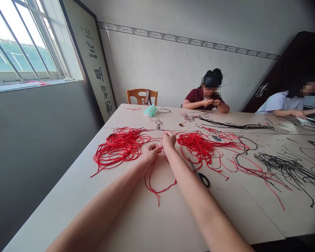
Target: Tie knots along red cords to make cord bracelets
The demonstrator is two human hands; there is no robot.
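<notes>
My left hand (152, 152) pinches a red cord (150, 175) between thumb and fingers. Just above and to the right, my right hand (169, 140) is closed on the same cord, a short stretch of it showing between the hands. Below them the cord hangs down to the table in a loop, with one loose end pointing toward me. A heap of red cords (123, 147) lies left of my hands, and another red heap (198, 143) lies to the right. Black-handled scissors (201, 175) rest beside my right forearm, partly hidden by it.
Black cords (288, 168) spread over the right of the white table (131, 217). A green plastic bag (150, 110) stands near the far edge, before a wooden chair (141, 93). Across the table sits a person in dark red (195, 94); another in white (277, 101) is farther right.
</notes>
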